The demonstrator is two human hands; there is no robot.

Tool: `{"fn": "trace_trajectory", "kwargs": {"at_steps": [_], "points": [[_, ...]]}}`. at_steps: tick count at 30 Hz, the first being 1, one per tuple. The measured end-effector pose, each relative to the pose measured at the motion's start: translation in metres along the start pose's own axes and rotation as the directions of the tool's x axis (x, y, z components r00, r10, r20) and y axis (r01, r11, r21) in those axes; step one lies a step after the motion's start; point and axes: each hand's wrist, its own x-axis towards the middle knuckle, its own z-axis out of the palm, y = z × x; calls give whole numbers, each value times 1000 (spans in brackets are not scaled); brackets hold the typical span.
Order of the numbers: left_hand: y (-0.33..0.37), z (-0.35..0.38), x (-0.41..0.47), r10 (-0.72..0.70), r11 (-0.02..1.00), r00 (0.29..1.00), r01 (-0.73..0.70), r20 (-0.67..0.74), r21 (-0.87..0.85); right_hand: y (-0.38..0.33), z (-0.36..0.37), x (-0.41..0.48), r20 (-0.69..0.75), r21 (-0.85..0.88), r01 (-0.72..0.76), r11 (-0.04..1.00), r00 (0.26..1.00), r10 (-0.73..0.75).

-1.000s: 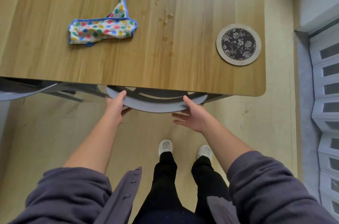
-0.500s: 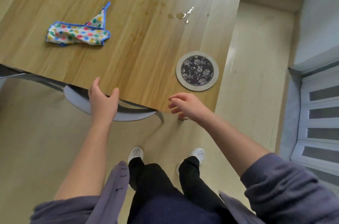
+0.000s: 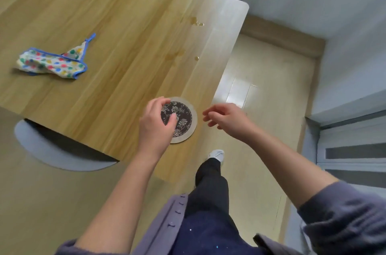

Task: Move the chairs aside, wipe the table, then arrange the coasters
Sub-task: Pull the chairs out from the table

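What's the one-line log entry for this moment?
left hand curled over coaster, contact unclear | right hand open, beyond table edge | cloth untouched | spill unwiped | chair tucked in

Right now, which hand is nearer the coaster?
Left. The left hand overlaps the coaster's left side; the right hand hangs apart, beyond its right rim, past the table edge.

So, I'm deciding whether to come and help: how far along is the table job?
Nothing looks finished. The grey chair is tucked under the table, the spotted cloth lies untouched and the spills are unwiped. In hand: the left hand is over the coaster, grip unclear; the right hand holds nothing. Chairs, wiping and coasters all remain.
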Motion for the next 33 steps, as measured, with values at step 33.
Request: {"fn": "trace_trajectory", "kwargs": {"at_steps": [33], "points": [[318, 369, 469, -94, 996, 996, 94, 8, 8, 17, -560, 403, 22, 160, -168, 973, 986, 166]]}}
